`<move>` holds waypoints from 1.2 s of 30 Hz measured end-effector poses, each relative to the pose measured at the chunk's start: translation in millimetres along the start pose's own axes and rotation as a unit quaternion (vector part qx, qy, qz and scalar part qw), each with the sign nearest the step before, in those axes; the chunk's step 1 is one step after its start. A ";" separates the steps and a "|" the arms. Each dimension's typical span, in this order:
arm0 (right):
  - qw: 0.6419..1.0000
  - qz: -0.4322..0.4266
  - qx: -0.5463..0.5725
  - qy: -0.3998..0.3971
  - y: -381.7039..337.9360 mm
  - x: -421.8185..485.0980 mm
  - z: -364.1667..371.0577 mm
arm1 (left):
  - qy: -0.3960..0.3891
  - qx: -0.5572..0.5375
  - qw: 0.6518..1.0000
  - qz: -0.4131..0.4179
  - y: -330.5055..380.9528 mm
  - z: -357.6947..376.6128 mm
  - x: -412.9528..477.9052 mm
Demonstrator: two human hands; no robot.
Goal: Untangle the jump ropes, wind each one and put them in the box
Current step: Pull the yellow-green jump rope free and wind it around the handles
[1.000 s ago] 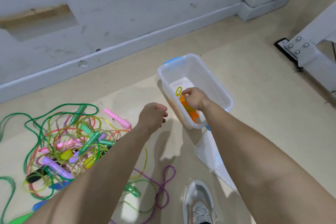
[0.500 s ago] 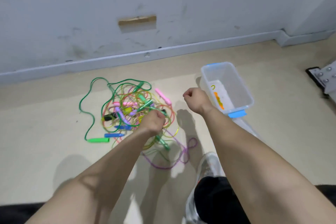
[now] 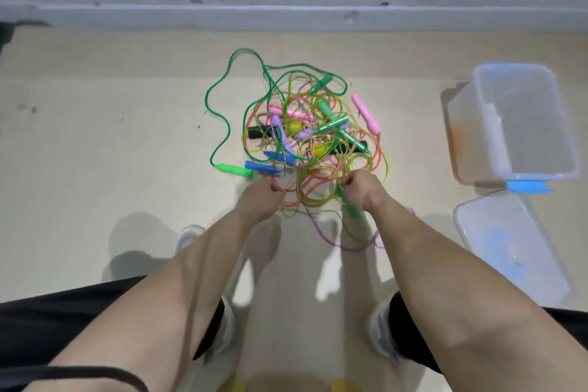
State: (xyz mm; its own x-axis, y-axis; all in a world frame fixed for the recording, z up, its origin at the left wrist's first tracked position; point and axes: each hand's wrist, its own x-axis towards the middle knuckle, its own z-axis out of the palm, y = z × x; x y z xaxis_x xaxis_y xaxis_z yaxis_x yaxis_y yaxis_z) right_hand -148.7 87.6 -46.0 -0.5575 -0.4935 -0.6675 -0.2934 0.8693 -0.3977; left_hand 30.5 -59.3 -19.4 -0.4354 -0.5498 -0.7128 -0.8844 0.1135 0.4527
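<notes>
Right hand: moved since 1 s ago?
Yes. The right hand left the clear plastic box for the tangled pile of coloured jump ropes, leftward in view.

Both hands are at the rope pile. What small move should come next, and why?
Probably lift the green handle that the right hand seems to grip, slowly toward the body, to see which cord follows. Many ropes cross in the tangle, so a hard pull could tighten knots. The left hand, at the near edge, could hold the rest down.

floor (image 3: 111, 153) | tangled jump ropes (image 3: 305, 137) | box (image 3: 471, 137) | lid (image 3: 509, 242) beside box
</notes>
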 end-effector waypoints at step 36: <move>0.960 -0.262 0.094 0.017 -94.1 -168.3 -136.2 | -0.074 -0.287 0.931 0.212 151.7 -78.5 -145.0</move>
State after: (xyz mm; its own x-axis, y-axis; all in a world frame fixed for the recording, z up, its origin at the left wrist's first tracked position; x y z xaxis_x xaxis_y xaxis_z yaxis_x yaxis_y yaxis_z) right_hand -133.0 92.4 189.5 -0.3974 -0.8581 -0.3252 -0.3973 0.4804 -0.7819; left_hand -27.4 -27.3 194.7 -0.7816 -0.4308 -0.4511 -0.4101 -0.1899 0.8920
